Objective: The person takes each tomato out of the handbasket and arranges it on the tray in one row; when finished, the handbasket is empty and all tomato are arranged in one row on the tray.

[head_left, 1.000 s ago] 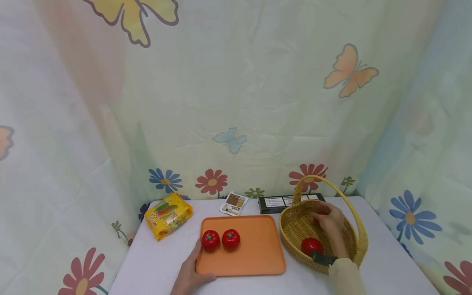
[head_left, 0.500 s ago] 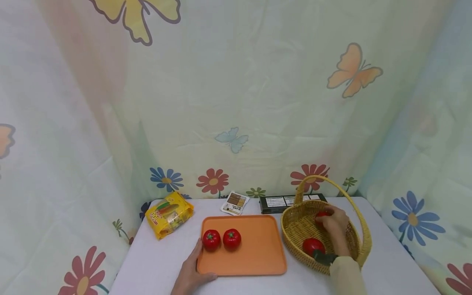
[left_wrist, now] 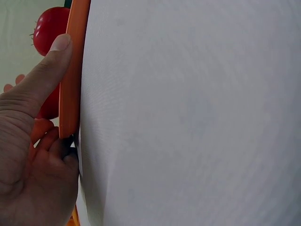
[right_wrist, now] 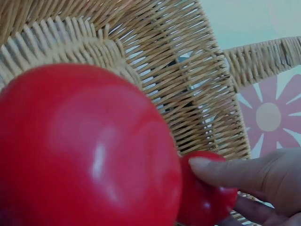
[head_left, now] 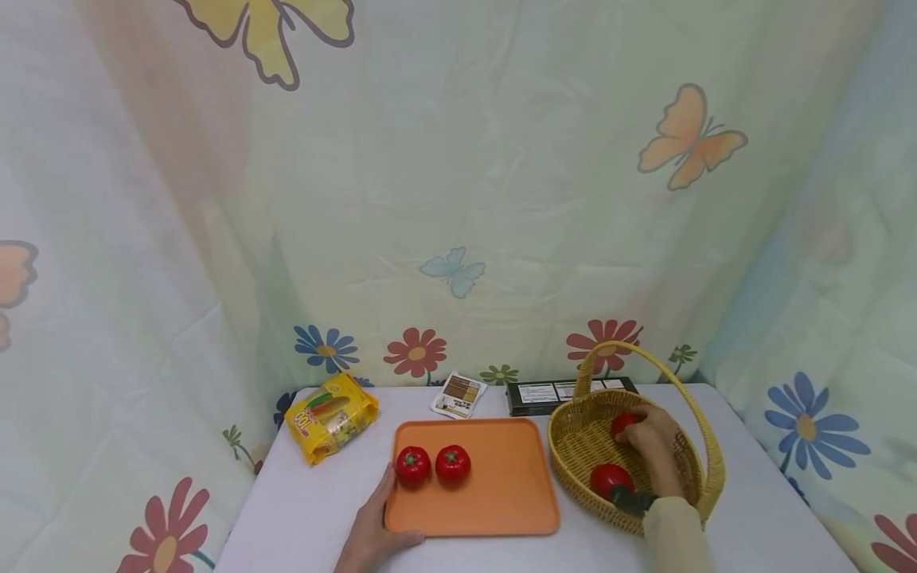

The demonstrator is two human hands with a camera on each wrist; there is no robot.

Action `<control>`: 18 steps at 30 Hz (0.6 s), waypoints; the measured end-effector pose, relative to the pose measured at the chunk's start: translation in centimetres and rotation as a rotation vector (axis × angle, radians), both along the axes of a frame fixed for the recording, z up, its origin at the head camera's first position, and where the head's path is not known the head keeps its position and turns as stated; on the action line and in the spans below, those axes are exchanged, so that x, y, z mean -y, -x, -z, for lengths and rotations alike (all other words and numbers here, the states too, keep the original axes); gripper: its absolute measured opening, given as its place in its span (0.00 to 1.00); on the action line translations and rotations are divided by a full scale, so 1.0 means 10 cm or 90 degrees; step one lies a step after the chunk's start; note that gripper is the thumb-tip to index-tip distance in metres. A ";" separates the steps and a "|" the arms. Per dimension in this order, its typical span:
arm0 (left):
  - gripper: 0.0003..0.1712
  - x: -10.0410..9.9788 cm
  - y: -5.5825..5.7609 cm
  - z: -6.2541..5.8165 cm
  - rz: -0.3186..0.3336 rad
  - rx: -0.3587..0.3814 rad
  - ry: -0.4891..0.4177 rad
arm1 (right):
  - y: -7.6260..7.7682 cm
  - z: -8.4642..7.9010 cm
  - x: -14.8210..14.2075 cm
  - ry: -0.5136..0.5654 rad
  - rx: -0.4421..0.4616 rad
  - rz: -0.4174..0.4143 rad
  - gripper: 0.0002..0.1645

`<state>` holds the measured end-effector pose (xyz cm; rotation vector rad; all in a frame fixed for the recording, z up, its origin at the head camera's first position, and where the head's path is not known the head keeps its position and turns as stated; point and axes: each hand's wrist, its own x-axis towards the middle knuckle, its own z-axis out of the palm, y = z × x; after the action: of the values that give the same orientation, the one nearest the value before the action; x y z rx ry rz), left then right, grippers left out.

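Observation:
In the head view, my left hand (head_left: pixel 372 525) holds the near left corner of an orange tray (head_left: pixel 509 485). Its thumb (left_wrist: pixel 59 52) lies along the tray's front edge in the left wrist view, and the other fingers are at the left side. Two red tomatoes (head_left: pixel 413 467) with green tops sit side by side on the tray's left half. My right hand (head_left: pixel 653 438) reaches into a wicker basket (head_left: pixel 573 450) and pinches a tomato (right_wrist: pixel 207 202) between thumb and fingers. Another red tomato (head_left: pixel 611 480) rests in the basket below my wrist, looming large in the right wrist view.
A yellow snack packet (head_left: pixel 331 418) lies on the white table (head_left: pixel 301 517) at the back left. Behind the tray is a small white and brown sachet (head_left: pixel 458 395). A black box (head_left: pixel 537 395) stands behind the basket, whose tall handle (head_left: pixel 705 434) arches up on the right.
My right hand has shifted slightly within the basket, and more of the tomato at its fingers shows. The left hand keeps its place on the tray. The whole head view has drifted a little.

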<state>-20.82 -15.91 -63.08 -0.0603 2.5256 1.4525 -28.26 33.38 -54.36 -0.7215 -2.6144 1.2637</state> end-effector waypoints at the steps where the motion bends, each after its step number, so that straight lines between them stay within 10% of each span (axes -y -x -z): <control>1: 0.81 -0.01 0.00 0.00 0.000 0.000 -0.001 | -0.01 -0.01 -0.01 0.001 0.003 -0.006 0.41; 18: 0.80 -0.03 -0.01 -0.03 -0.006 0.003 0.005 | -0.01 -0.07 0.11 0.055 0.066 -0.165 0.42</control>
<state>-20.72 -15.65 -62.78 -0.0780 2.5303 1.4450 -28.15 32.31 -53.62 -0.4828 -2.8259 1.4510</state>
